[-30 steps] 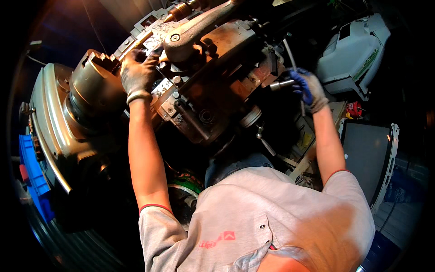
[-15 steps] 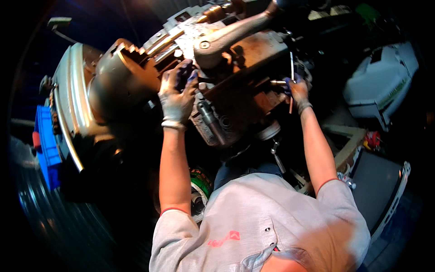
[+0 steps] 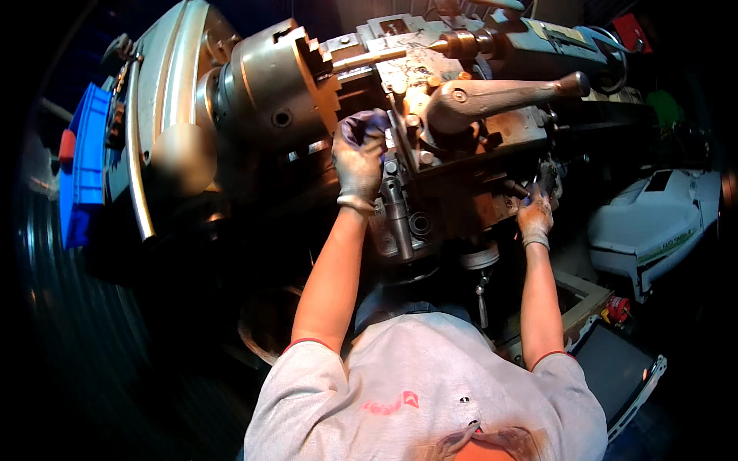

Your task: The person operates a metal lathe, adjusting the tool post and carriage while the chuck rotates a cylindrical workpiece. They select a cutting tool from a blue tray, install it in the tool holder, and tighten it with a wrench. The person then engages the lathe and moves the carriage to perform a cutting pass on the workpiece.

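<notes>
Evidently, gloved hands at a lathe carriage (image 3: pixel 450 196)

The left hand (image 3: pixel 358 159) curls its fingers inward just beside the left edge of the tool post (image 3: pixel 452 140), near the chuck (image 3: pixel 273 81); whether they pinch anything, I cannot tell. The right hand (image 3: pixel 535 218) bends its fingers by a short round bar (image 3: pixel 515 187) at the carriage's right edge; their grip is unclear.

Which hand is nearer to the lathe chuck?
Left. The left hand is close by the lathe chuck, at its lower right in the picture; the right hand is much farther right, below the tool post handle.
</notes>
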`<state>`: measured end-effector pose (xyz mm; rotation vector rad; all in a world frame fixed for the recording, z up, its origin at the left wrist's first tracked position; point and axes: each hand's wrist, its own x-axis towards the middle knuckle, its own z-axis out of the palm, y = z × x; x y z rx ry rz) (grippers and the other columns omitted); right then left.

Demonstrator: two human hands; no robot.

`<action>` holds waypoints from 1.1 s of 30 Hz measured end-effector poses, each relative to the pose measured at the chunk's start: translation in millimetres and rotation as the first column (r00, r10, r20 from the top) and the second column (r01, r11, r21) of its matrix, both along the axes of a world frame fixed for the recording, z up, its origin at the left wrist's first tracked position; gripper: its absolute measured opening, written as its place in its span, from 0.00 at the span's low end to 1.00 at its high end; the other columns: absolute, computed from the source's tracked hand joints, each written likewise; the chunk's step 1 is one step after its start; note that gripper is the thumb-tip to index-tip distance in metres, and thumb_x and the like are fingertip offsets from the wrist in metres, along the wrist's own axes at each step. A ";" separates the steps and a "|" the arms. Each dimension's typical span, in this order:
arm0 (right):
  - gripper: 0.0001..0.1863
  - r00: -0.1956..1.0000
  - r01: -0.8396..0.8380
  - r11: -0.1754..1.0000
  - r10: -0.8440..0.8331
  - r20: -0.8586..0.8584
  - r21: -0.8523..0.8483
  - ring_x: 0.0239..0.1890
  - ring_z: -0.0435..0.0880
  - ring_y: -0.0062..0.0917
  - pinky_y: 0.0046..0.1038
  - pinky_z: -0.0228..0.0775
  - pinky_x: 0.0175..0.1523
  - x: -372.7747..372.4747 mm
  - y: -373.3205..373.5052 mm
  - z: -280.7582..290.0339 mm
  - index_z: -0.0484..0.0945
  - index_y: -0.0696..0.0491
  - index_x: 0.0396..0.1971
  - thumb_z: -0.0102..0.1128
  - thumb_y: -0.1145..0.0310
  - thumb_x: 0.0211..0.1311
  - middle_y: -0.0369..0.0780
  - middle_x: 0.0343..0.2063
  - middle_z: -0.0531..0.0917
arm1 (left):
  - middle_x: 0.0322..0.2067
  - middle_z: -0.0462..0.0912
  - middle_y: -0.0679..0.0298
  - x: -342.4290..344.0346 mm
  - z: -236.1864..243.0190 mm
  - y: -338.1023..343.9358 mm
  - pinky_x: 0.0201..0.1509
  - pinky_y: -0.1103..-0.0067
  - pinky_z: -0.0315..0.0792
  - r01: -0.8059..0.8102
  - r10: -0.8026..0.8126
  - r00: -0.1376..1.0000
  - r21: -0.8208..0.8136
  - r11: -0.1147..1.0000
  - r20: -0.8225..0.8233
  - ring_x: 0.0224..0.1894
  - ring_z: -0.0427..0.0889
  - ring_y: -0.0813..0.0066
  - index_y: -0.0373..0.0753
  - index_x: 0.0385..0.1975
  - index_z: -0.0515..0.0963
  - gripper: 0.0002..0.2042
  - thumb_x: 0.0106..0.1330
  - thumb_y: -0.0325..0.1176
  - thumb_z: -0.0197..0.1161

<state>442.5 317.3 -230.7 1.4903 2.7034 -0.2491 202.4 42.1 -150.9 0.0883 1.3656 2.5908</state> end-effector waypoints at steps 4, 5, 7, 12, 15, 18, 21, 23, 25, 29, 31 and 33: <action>0.28 0.989 -0.102 0.990 0.111 -0.096 0.095 0.57 0.76 0.47 0.44 0.72 0.58 5.8 5.3 -5.2 0.72 0.47 0.61 0.62 0.59 0.59 0.50 0.56 0.74 | 0.35 0.82 0.68 -65.8 -85.5 10.6 0.33 0.84 0.74 0.027 -0.027 0.999 0.003 1.000 0.017 0.31 0.79 0.81 0.38 0.45 0.76 0.10 0.74 0.36 0.51; 0.26 0.980 -0.100 0.989 0.117 -0.159 0.108 0.56 0.77 0.47 0.43 0.73 0.57 2.2 -2.4 3.3 0.74 0.52 0.58 0.62 0.61 0.60 0.51 0.53 0.77 | 0.35 0.82 0.68 -75.1 -84.3 18.8 0.33 0.87 0.71 0.041 -0.041 0.998 -0.003 0.999 0.047 0.31 0.78 0.85 0.38 0.47 0.76 0.10 0.73 0.35 0.54; 0.25 0.926 -0.214 0.968 0.244 -0.287 0.130 0.53 0.78 0.45 0.42 0.73 0.55 12.2 1.3 1.0 0.74 0.55 0.56 0.62 0.62 0.60 0.51 0.51 0.78 | 0.33 0.82 0.67 -90.4 -72.3 36.1 0.38 0.83 0.71 0.108 -0.112 0.994 -0.219 0.970 -0.003 0.33 0.78 0.80 0.37 0.44 0.79 0.16 0.70 0.45 0.60; 0.22 0.881 -0.186 0.979 0.127 -0.455 -0.087 0.44 0.82 0.39 0.37 0.72 0.50 12.6 -40.7 37.1 0.77 0.59 0.50 0.63 0.59 0.63 0.48 0.40 0.82 | 0.35 0.82 0.56 -85.7 -26.1 51.6 0.40 0.75 0.72 0.344 -0.221 0.914 -0.358 0.868 0.341 0.34 0.76 0.73 0.29 0.38 0.81 0.36 0.58 0.66 0.64; 0.19 0.878 -0.254 0.966 0.255 -0.404 0.057 0.45 0.82 0.39 0.35 0.72 0.51 27.8 -31.9 15.8 0.79 0.56 0.48 0.64 0.60 0.62 0.46 0.42 0.83 | 0.45 0.82 0.53 -94.0 -45.6 61.8 0.44 0.74 0.76 0.319 -0.279 0.948 -0.470 0.823 0.156 0.40 0.82 0.65 0.34 0.48 0.78 0.31 0.59 0.59 0.64; 0.17 0.853 -0.279 0.958 0.276 -0.444 0.059 0.45 0.82 0.38 0.35 0.72 0.52 31.8 -35.0 -0.2 0.80 0.53 0.48 0.64 0.61 0.62 0.46 0.43 0.83 | 0.54 0.79 0.54 -112.0 -92.9 67.7 0.48 0.72 0.78 0.075 -0.376 0.894 -0.743 0.665 -0.245 0.46 0.84 0.61 0.36 0.55 0.74 0.29 0.59 0.50 0.63; 0.16 0.856 -0.295 0.955 0.278 -0.435 0.030 0.46 0.81 0.38 0.36 0.72 0.54 28.1 -45.5 2.2 0.80 0.53 0.47 0.64 0.62 0.62 0.45 0.43 0.83 | 0.51 0.80 0.58 -114.0 -98.2 69.9 0.48 0.74 0.76 0.174 -0.369 0.916 -0.673 0.719 -0.157 0.46 0.82 0.65 0.37 0.56 0.74 0.25 0.65 0.48 0.59; 0.15 0.857 -0.299 0.954 0.272 -0.438 0.007 0.47 0.81 0.39 0.36 0.72 0.55 27.3 -51.2 4.2 0.80 0.53 0.47 0.63 0.63 0.62 0.45 0.44 0.83 | 0.45 0.82 0.61 -106.3 -73.9 73.7 0.48 0.76 0.74 0.343 -0.305 0.939 -0.389 0.855 0.158 0.44 0.81 0.70 0.39 0.56 0.76 0.23 0.72 0.49 0.55; 0.15 0.843 -0.326 0.945 0.286 -0.456 -0.009 0.48 0.81 0.39 0.36 0.71 0.56 19.3 -53.9 6.8 0.80 0.53 0.47 0.62 0.64 0.62 0.45 0.44 0.83 | 0.40 0.82 0.63 -103.7 -69.5 66.0 0.46 0.77 0.73 0.261 -0.227 0.962 -0.271 0.927 0.150 0.41 0.78 0.74 0.37 0.52 0.78 0.24 0.69 0.53 0.59; 0.15 0.834 -0.358 0.933 0.334 -0.439 0.029 0.49 0.81 0.40 0.37 0.71 0.56 17.0 -54.8 6.8 0.80 0.53 0.46 0.62 0.64 0.62 0.45 0.45 0.83 | 0.29 0.80 0.65 -92.6 -55.0 59.8 0.37 0.73 0.73 0.172 -0.146 0.962 -0.094 0.981 0.232 0.30 0.77 0.73 0.35 0.39 0.81 0.22 0.67 0.53 0.62; 0.15 0.843 -0.353 0.936 0.326 -0.428 0.017 0.50 0.81 0.40 0.37 0.71 0.57 16.7 -55.0 5.4 0.80 0.53 0.46 0.62 0.64 0.62 0.45 0.45 0.83 | 0.30 0.82 0.62 -84.4 -36.3 51.7 0.37 0.72 0.77 0.183 -0.184 0.900 0.039 0.982 0.396 0.28 0.80 0.70 0.34 0.41 0.79 0.22 0.68 0.52 0.60; 0.15 0.838 -0.356 0.934 0.310 -0.449 -0.019 0.51 0.81 0.40 0.38 0.70 0.58 14.5 -57.9 6.7 0.80 0.54 0.46 0.62 0.63 0.63 0.46 0.46 0.83 | 0.30 0.81 0.63 -82.0 -40.0 56.0 0.41 0.73 0.75 0.101 -0.205 0.908 0.283 0.954 0.366 0.32 0.78 0.70 0.37 0.37 0.79 0.18 0.67 0.49 0.61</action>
